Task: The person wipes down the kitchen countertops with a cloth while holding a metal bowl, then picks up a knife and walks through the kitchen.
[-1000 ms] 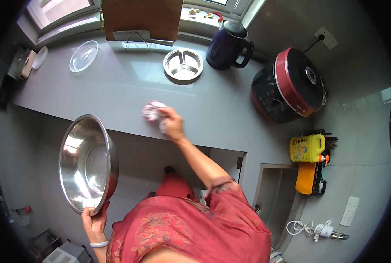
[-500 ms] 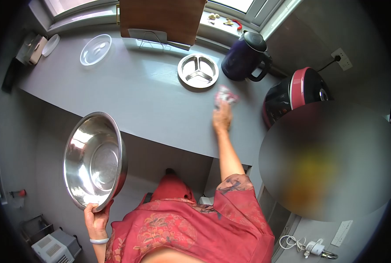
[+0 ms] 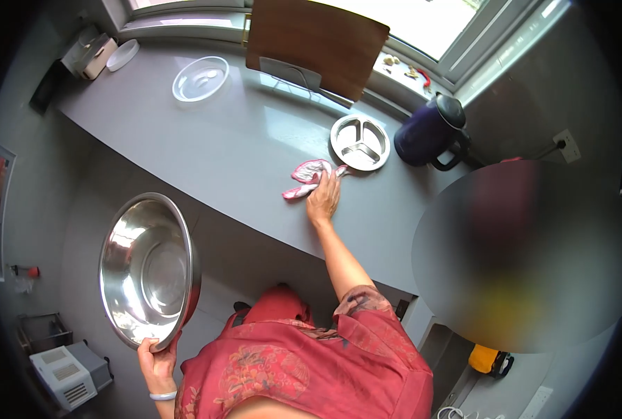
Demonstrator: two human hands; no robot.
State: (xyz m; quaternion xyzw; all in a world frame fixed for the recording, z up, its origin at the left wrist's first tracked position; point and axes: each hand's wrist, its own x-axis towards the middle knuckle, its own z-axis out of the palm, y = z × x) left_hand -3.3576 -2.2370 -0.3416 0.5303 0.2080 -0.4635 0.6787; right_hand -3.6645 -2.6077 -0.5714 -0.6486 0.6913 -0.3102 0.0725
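My left hand [image 3: 157, 364] is closed on the lower rim of a large stainless steel basin [image 3: 131, 272]. The basin is tilted on its side off the counter's front edge, with its shiny inside showing. On the grey counter [image 3: 269, 153], my right hand [image 3: 323, 200] presses down on a white cloth [image 3: 309, 172] with pink edging, its fingers together over the fabric. Part of the cloth spreads out to the left of the fingers. Just beyond it lies a round steel plate [image 3: 360, 142] with three compartments.
A dark purple kettle [image 3: 428, 133] stands right of the plate. Behind are a brown board [image 3: 311, 45] in a wire rack and a clear plastic bowl [image 3: 201, 79]. Garlic and a red chili [image 3: 424, 78] lie on the sill. A blurred patch covers the right side.
My right hand has swept the cloth leftward over the counter, from beside the kettle to in front of the plate. The view has turned a little; the left hand keeps hold of the basin.
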